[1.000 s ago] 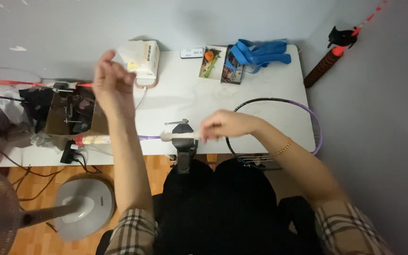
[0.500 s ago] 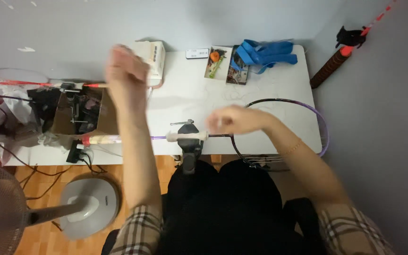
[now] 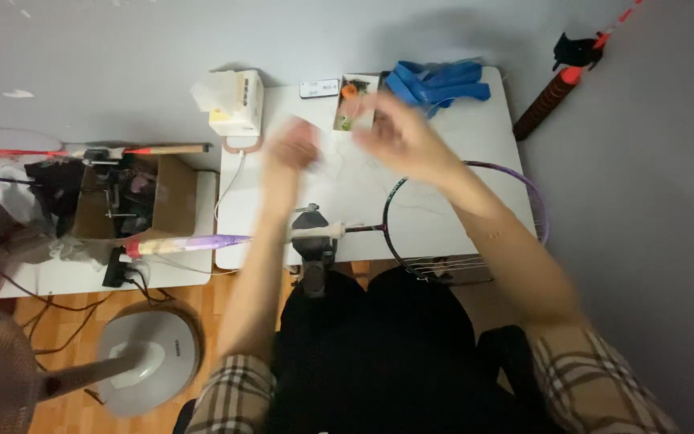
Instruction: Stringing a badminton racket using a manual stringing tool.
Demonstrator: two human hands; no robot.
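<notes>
A purple badminton racket (image 3: 533,210) lies across the white table (image 3: 483,137), its shaft held in a small black clamp (image 3: 313,241) at the front edge. The pale handle (image 3: 178,243) sticks out to the left, past the table. Both my hands are raised over the middle of the table and blurred by motion. My left hand (image 3: 291,149) has curled fingers. My right hand (image 3: 399,133) hovers near the small open box (image 3: 345,112). A faint thin string (image 3: 423,202) shows by the racket head. Whether either hand holds it is unclear.
A tissue box (image 3: 234,100), a small dark remote (image 3: 319,87) and blue straps (image 3: 435,80) sit along the far edge. To the left are a cardboard box (image 3: 174,201) of clutter, cables and a fan base (image 3: 146,362). A red-tipped stick (image 3: 552,100) leans at the right wall.
My right hand left the clamp area and rose to the far middle of the table. My left hand came right, toward it. The view shifted slightly.
</notes>
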